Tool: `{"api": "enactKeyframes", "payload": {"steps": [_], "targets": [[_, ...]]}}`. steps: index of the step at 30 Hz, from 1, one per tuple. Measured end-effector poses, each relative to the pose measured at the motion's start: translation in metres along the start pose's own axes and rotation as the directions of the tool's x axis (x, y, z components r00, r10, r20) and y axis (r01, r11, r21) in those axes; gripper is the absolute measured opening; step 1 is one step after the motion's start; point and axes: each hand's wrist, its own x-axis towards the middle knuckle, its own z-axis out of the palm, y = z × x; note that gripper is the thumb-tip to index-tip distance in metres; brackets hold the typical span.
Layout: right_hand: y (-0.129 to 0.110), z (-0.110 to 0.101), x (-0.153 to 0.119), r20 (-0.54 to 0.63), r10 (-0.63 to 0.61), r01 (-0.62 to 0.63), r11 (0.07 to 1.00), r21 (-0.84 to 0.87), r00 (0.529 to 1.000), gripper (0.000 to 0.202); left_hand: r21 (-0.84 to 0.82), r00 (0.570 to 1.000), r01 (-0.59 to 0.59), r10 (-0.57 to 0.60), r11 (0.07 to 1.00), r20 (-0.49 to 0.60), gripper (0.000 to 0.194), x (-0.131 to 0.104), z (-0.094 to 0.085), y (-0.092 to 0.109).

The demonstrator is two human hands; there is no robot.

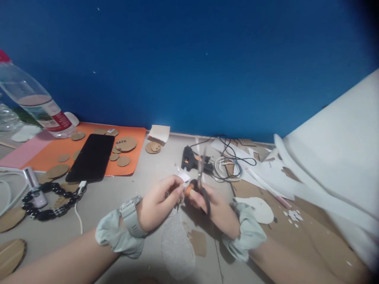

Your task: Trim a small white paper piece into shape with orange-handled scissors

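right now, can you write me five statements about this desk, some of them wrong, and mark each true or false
1. The right hand holds scissors. True.
2. The phone lies partly over the orange sheet. True.
3. The glue gun is left of that phone. False: the glue gun lies to its right.
4. The left hand holds a small white piece. True.
5. The glue gun hangs on the blue wall. False: it lies on the table.
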Motion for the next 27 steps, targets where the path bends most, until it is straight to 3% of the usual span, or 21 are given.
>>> {"api": "enactKeyframes", "payload": {"steps": [3, 6, 18, 27], "targets": [[0.0005, -0.0023, -0.0005, 0.162, -0.088, 0.095, 0.995, -0.033, 0.983, 0.034, -0.06, 0.999, -0.02, 0.018, 0.998, -0.036, 0.019, -0.0014, -0.0006, 0.0008], [0.0016, -0.0041, -0.0002, 0.24, -0.07, 0.095, 0.991, -0.095, 0.968, 0.035, -0.053, 0.997, -0.026, 0.021, 0.998, -0.079, 0.019, -0.0018, -0.0015, 0.0018], [0.0057, -0.0038, -0.0016, 0.246, -0.028, 0.077, 0.978, -0.192, 0.969, 0.026, 0.0, 0.99, -0.084, 0.084, 0.996, -0.114, 0.015, -0.0002, -0.0025, 0.0004], [0.0036, -0.0031, -0.0014, 0.241, -0.034, 0.085, 0.975, -0.203, 0.97, 0.029, 0.003, 0.992, -0.052, 0.052, 0.999, -0.116, 0.016, -0.0012, -0.0023, -0.0005]]}}
